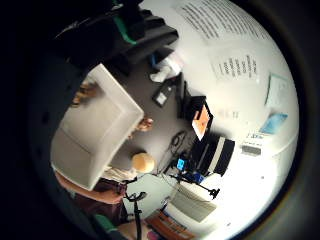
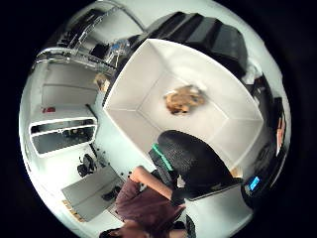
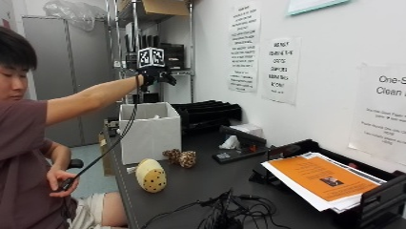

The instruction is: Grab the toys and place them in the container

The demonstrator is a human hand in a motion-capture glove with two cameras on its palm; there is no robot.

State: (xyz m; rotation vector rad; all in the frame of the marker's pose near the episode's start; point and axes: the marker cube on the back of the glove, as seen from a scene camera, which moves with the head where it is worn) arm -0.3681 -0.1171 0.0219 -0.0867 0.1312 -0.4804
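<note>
In the outside view my gloved right hand [image 3: 155, 75] hangs high above the open white container [image 3: 149, 131] at the table's left end, with its fingers relaxed and nothing in them. The thumb side palm view looks straight down into the container [image 2: 148, 79], where a brown plush toy [image 2: 184, 99] lies on the floor. Two toys lie on the dark table in front of the container: a brown spotted plush [image 3: 180, 157] and a yellow spotted toy [image 3: 151, 175]. The little finger side view shows the same yellow toy [image 1: 143, 162] and brown plush [image 1: 145, 124] beside the container [image 1: 95, 130].
Black paper trays [image 3: 206, 112] stand by the wall behind the container. A black desk tool [image 3: 241, 143] and white tissue [image 3: 231, 142] lie mid-table. An orange-topped paper stack [image 3: 317, 179] sits at the right, tangled cables [image 3: 222, 210] near the front edge. The bare left hand [image 3: 63, 183] holds a cable.
</note>
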